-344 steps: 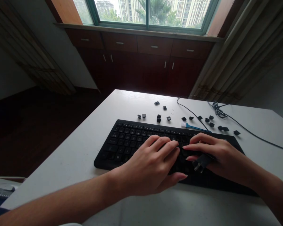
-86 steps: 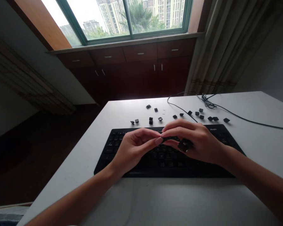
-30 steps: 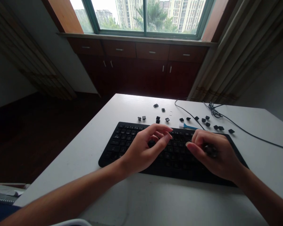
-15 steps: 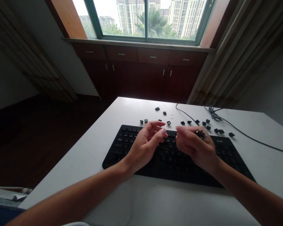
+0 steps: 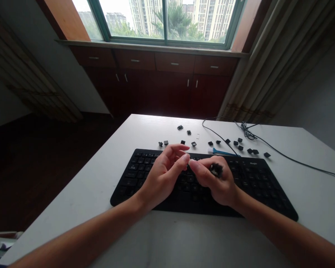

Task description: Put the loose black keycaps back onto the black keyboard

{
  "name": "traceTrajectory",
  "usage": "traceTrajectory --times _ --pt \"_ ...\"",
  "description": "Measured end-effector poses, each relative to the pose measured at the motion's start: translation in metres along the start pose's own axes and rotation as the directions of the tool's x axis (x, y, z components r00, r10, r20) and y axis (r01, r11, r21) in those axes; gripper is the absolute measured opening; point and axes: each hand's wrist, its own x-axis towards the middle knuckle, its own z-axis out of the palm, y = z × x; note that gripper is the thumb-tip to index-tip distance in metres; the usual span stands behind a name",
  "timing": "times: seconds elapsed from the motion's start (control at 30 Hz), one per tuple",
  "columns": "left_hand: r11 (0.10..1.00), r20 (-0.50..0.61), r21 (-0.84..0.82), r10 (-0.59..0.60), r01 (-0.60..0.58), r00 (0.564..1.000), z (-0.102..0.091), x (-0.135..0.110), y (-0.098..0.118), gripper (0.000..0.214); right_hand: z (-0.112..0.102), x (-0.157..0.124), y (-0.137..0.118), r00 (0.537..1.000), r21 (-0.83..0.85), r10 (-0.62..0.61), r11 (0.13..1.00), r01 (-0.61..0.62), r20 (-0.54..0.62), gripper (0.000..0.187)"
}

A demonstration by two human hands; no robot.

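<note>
Room identified as home, apartment type. Wooden cabinets (image 5: 156, 93) with drawers fitted below window (image 5: 164, 22). Long curtains (image 5: 257, 63) hung at right of window. Dark wood floor (image 5: 36, 167) seen at left. High-rise residential blocks (image 5: 212, 18) observed through glass, upper storey indicated. White table (image 5: 72, 208) with keyboard (image 5: 136, 175) noted, so desk use at home inferred.
</note>
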Motion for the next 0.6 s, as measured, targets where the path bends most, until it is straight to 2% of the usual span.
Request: traceTrajectory --times 0.37,0.6 --pt "0.998 0.012 0.064 0.017 -0.018 1.0 0.0 -0.001 0.002 0.021 -0.007 0.004 0.008 1.0 0.162 0.023 0.987 -0.027 0.021 0.047" --pt "0.996 0.004 0.082 0.035 -0.035 0.999 0.0 0.0 -0.001 0.021 -0.009 0.0 0.012 0.991 0.311 0.125 0.945 -0.107 -0.039 0.047"
